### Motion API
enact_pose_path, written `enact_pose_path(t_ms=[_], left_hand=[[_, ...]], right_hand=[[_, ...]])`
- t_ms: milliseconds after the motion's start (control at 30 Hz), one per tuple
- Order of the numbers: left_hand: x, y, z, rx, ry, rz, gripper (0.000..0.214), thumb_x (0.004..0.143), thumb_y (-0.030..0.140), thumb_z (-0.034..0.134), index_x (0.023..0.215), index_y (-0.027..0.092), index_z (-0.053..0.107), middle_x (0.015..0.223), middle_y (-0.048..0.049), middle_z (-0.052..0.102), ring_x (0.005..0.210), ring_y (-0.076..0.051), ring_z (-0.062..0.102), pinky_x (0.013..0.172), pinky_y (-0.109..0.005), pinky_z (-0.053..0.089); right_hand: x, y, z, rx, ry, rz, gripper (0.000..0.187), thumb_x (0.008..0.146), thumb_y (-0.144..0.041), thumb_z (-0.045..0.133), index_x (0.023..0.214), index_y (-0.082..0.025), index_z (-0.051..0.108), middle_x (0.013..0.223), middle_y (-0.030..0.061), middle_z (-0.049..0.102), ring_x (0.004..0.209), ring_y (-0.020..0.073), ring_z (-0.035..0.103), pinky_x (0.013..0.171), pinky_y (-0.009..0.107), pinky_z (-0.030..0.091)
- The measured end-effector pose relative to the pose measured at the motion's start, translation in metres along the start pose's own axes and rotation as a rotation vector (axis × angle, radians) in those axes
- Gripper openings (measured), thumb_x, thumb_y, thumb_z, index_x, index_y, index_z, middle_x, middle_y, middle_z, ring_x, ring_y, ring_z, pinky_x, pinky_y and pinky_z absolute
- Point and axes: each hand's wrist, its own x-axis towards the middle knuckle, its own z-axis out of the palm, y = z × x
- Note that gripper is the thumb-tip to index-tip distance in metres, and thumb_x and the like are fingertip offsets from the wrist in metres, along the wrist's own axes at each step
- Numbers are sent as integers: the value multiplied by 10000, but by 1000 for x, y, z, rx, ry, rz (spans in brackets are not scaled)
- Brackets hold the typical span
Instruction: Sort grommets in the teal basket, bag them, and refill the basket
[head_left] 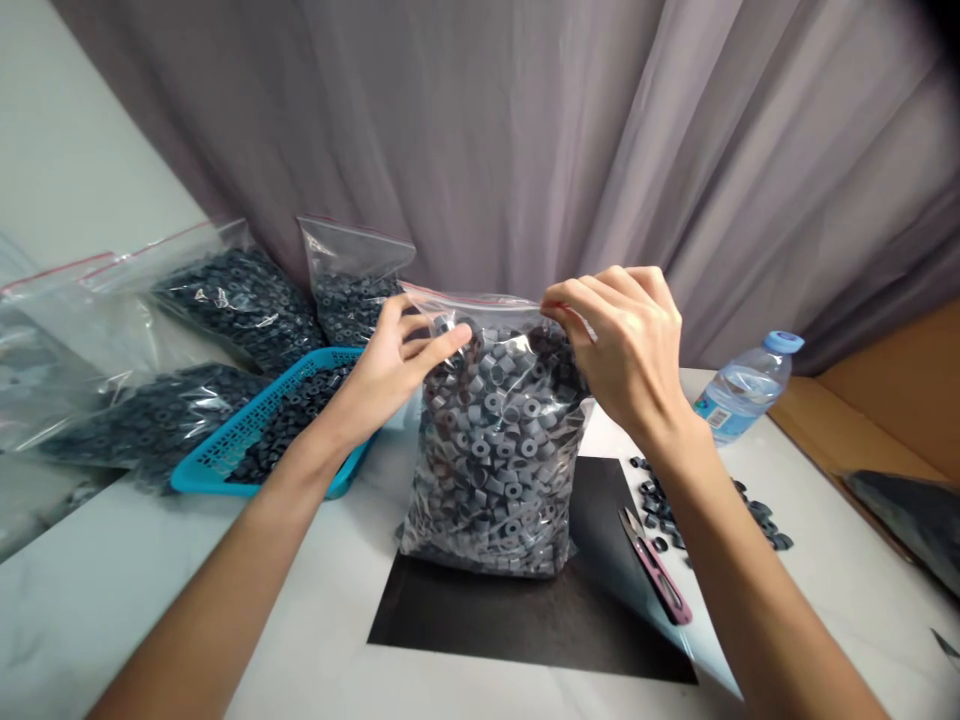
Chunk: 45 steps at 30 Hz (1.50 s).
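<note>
A clear zip bag (495,450) full of small grey and black ring-shaped pieces stands upright on a black mat (480,615). Its red-lined zip edge runs across the top. My left hand (409,350) holds the bag's upper left corner, thumb across the front and fingers behind. At the upper right corner, my right hand (622,330) pinches the zip edge between thumb and fingers. Whether the zip is fully sealed I cannot tell. Pink thread snips (656,570) lie at the mat's right edge, below my right hand.
Left of the bag sits a blue plastic basket (206,475) holding dark pieces. Several filled zip bags (240,295) stand behind it. Loose dark pieces (761,520) lie at right, near a water bottle (746,385). A cardboard box (885,430) borders the right side; a grey curtain (450,130) hangs behind.
</note>
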Motion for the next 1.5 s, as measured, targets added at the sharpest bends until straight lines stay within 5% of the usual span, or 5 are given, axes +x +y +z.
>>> enact_pose_path(t_ms=[167, 300, 700, 1200, 1500], left_hand=[[-2, 24, 9, 297, 203, 278, 627, 808, 497, 801, 1345, 326, 525, 1497, -37, 541, 1437, -317, 443, 1244, -512, 317], [6, 53, 27, 424, -30, 297, 250, 955, 497, 616, 1104, 310, 690, 1315, -6, 671, 1428, -331, 424, 1259, -556, 220], [92, 90, 1, 678, -759, 184, 304, 849, 488, 687, 969, 220, 766, 916, -44, 741, 923, -275, 699, 847, -374, 503], [62, 88, -16, 416, -566, 91, 196, 791, 369, 757, 880, 196, 782, 904, -25, 766, 1117, -350, 684, 966, -478, 524], [83, 63, -10, 554, -430, 155, 186, 805, 331, 681, 810, 168, 770, 749, -60, 719, 882, -301, 751, 838, -458, 547]], right_hand=[[2, -7, -1, 42, 15, 56, 218, 1044, -253, 475, 981, -271, 683, 881, 29, 727, 829, 221, 609, 889, 428, 436], [3, -11, -5, 97, 10, 81, 227, 1049, -281, 467, 1026, -289, 693, 859, 42, 714, 846, 239, 613, 885, 446, 447], [2, -14, -2, 142, 1, 131, 202, 1038, -302, 485, 1111, -295, 673, 981, 70, 711, 914, 274, 614, 938, 483, 416], [1, -22, -12, 125, 155, 30, 135, 1024, -281, 564, 1002, -261, 695, 942, 72, 722, 891, 247, 625, 917, 457, 449], [3, -28, -18, 247, 120, -11, 140, 1033, -251, 528, 1030, -276, 667, 992, 63, 725, 959, 255, 645, 943, 446, 444]])
